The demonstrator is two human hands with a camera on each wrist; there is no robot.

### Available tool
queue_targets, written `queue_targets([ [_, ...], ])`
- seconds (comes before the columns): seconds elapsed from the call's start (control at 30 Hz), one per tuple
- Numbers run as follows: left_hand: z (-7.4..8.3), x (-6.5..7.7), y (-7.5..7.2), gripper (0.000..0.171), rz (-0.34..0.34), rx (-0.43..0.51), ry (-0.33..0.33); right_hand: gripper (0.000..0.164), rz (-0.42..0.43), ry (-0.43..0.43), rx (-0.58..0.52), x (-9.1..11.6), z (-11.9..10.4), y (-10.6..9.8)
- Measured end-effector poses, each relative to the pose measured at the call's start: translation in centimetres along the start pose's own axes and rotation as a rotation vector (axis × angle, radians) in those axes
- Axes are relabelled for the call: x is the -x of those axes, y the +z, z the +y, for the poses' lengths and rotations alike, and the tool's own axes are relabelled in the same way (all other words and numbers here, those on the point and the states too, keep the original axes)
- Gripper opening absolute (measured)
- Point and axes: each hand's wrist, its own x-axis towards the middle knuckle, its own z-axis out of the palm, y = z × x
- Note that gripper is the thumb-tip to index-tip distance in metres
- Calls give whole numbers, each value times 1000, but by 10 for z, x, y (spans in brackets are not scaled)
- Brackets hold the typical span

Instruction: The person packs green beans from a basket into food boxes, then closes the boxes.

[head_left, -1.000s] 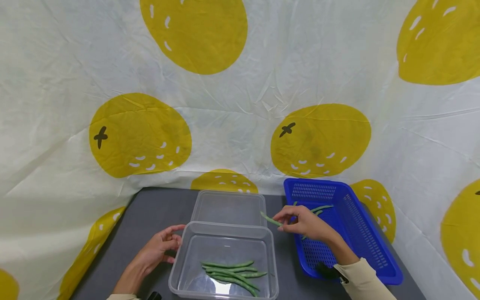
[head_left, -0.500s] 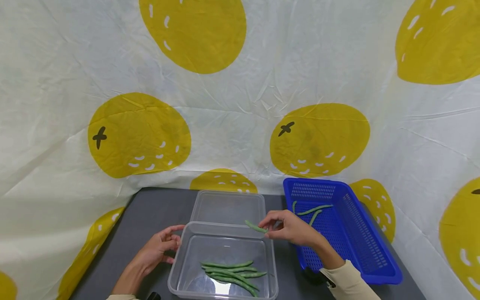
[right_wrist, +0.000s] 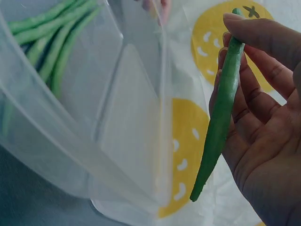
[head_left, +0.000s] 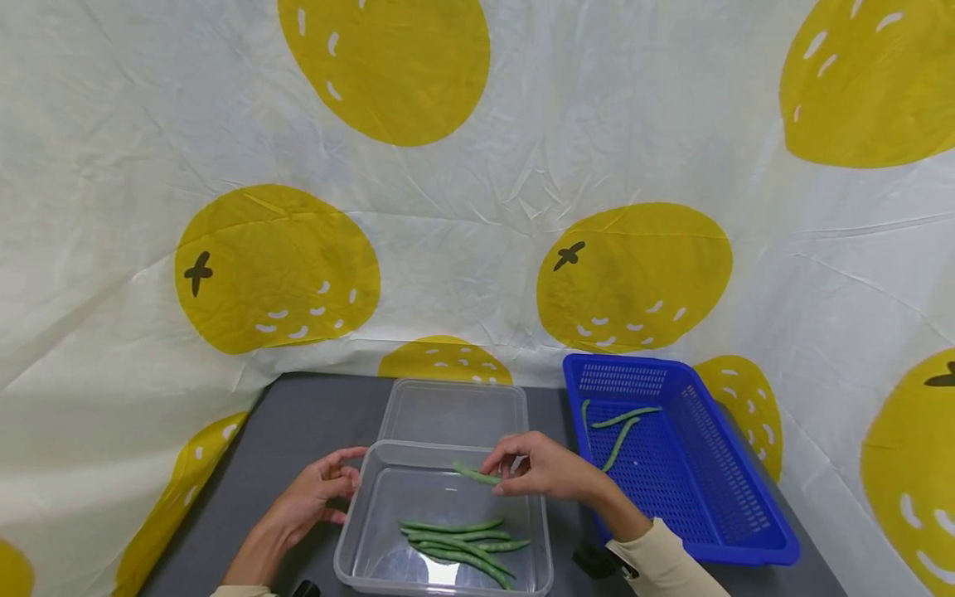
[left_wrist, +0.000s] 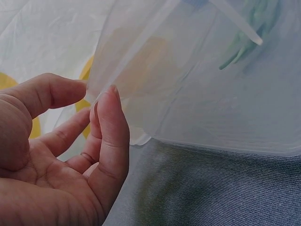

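In the head view, my right hand [head_left: 540, 466] pinches a green bean [head_left: 476, 474] between thumb and fingertips, above the rear right of a clear plastic box [head_left: 341, 539]. The right wrist view shows this bean [right_wrist: 221, 110] lengthwise, with one end hanging free. Several green beans [head_left: 458, 543] lie together on the floor of the box. My left hand [head_left: 317, 493] is at the box's left wall, its fingers loosely bent. In the left wrist view, the fingertips [left_wrist: 110, 101] touch the box's edge without a visible firm grip.
A blue perforated basket [head_left: 734, 473] stands at the right, with a few green beans [head_left: 621, 444] at its left side. Behind the box, a clear lid [head_left: 455, 410] lies flat on the dark table [head_left: 321, 406]. A white curtain [head_left: 455, 265] with yellow fruit prints surrounds the table.
My right hand has carried the bean leftward from beside the blue basket to over the clear box. The left hand and the beans in the box have stayed in place.
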Motion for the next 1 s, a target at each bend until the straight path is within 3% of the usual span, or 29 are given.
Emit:
queue_targets([
  [0.27, 2, 0, 1, 65, 9, -4, -10, 25, -77, 11, -28, -13, 1, 20],
  [0.47, 1, 0, 0, 64, 15, -3, -12, 37, -93, 23, 26, -13, 0, 23],
  [0.77, 0, -1, -1, 63, 1, -4, -11, 27, 16, 46, 48, 6, 5, -3],
  [1.0, 1, -1, 1, 62, 11, -22, -18, 26, 73, 122, 46, 27, 11, -32],
])
